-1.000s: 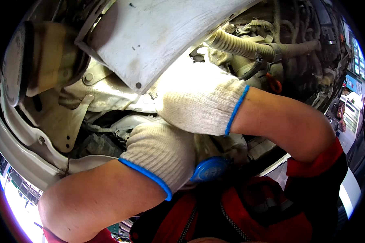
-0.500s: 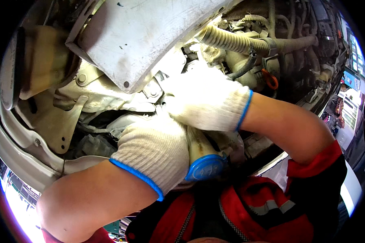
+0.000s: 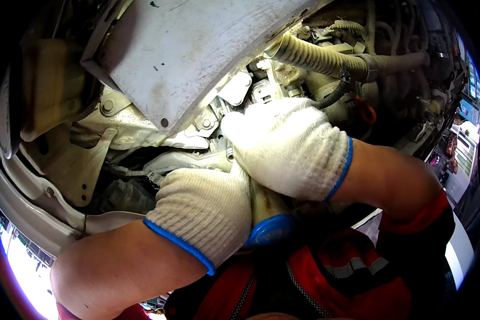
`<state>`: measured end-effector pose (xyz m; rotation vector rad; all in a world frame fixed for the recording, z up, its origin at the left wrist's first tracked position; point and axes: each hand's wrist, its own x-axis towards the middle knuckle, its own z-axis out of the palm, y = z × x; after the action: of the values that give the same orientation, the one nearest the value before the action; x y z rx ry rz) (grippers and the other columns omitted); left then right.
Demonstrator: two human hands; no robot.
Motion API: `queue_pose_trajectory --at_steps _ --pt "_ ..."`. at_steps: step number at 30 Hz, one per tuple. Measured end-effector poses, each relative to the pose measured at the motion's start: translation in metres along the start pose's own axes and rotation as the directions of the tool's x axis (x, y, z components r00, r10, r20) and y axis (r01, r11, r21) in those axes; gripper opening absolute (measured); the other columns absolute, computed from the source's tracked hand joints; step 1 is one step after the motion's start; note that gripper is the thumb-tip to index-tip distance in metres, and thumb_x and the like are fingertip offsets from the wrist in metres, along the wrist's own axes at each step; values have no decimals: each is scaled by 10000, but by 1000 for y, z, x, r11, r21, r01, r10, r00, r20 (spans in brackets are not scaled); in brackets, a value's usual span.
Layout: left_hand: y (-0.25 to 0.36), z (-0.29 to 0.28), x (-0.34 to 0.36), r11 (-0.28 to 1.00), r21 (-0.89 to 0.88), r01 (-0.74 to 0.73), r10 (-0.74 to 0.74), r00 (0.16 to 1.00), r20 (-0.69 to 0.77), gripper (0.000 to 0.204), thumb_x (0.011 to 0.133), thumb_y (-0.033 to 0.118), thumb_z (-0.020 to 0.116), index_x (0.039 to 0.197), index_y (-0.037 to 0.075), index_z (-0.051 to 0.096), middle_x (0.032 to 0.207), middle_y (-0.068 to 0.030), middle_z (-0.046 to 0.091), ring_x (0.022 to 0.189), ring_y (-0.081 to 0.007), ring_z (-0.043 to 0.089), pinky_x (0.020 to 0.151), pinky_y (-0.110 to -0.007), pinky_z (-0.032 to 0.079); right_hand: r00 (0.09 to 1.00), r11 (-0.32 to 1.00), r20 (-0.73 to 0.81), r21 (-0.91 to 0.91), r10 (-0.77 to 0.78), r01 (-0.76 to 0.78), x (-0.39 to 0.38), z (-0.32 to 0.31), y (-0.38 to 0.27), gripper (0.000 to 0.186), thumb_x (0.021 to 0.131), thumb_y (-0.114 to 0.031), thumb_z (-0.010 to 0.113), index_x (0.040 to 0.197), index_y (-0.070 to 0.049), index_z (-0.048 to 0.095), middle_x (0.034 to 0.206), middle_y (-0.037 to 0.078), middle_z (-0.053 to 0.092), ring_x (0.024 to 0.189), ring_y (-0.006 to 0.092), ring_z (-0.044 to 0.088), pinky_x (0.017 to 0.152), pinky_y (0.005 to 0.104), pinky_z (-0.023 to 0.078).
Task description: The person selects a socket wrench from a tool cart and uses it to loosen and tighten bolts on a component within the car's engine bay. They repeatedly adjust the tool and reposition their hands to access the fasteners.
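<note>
Both hands wear white knit gloves with blue cuffs and meet in the middle of an engine bay. My right hand [image 3: 292, 148] is closed, its knuckles up and fingers curled under; what they hold is hidden. Just below and to the left, my left hand [image 3: 205, 208] reaches up against it, its fingers covered by the right glove and lost to sight. A small ridged, coil-like metal piece [image 3: 230, 153] shows beside the right glove. Beyond the hands lies a bolted bracket [image 3: 204, 124]. A filler neck with a blue cap [image 3: 272, 230] stands close under both wrists.
A grey metal panel [image 3: 165, 58] overhangs the work area, its corner near my hands. A ribbed hose [image 3: 317, 56] crosses at the upper right, with an orange ring-shaped handle [image 3: 366, 110] below it. Pale body metal [image 3: 40, 205] borders the left side.
My right hand has shifted slightly right and down, uncovering more of the bracket and the coil-like piece. The left hand stays nearly in place.
</note>
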<state>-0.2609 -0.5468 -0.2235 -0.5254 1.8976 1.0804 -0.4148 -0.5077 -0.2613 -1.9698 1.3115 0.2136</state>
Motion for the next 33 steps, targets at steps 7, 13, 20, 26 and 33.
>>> queue_pose_trajectory --at_steps 7,13,20,26,33 --pt "16 -11 -6 962 249 115 -115 993 -13 364 887 320 668 1068 8 710 872 -182 746 816 -341 749 676 -456 587 958 980 -225 -131 -178 151 -4 10 12 206 833 -217 668 909 -27 644 778 141 656 726 304 679 631 446 525" --pt "-14 8 -5 989 144 16 14 980 -200 306 861 238 652 1029 -17 658 796 -181 716 717 -343 724 614 -470 566 921 982 -345 -101 -184 159 -4 21 17 207 837 -301 684 843 -97 656 683 97 629 658 295 662 608 470 479" --pt "-16 -5 -10 981 196 -7 32 992 -123 423 874 165 612 1237 -52 596 728 -155 698 673 -335 715 596 -452 563 900 983 -395 -75 -185 170 -6 26 25 180 782 -275 726 763 -112 652 652 80 608 642 281 627 612 457 468" --pt "-35 9 -16 965 222 -138 202 933 -299 460 895 139 584 1322 -30 560 731 -146 700 667 -323 714 599 -451 565 861 961 -439 -15 -256 278 -7 26 32 173 710 -258 758 700 -119 656 612 70 563 623 277 592 623 438 469" --pt "-34 6 -13 976 163 -145 197 907 -372 377 895 153 591 1242 9 605 727 -139 695 669 -333 710 619 -467 570 896 979 -394 -56 -204 198 0 23 22 199 816 -308 679 762 -118 704 644 104 680 582 289 676 565 453 506"
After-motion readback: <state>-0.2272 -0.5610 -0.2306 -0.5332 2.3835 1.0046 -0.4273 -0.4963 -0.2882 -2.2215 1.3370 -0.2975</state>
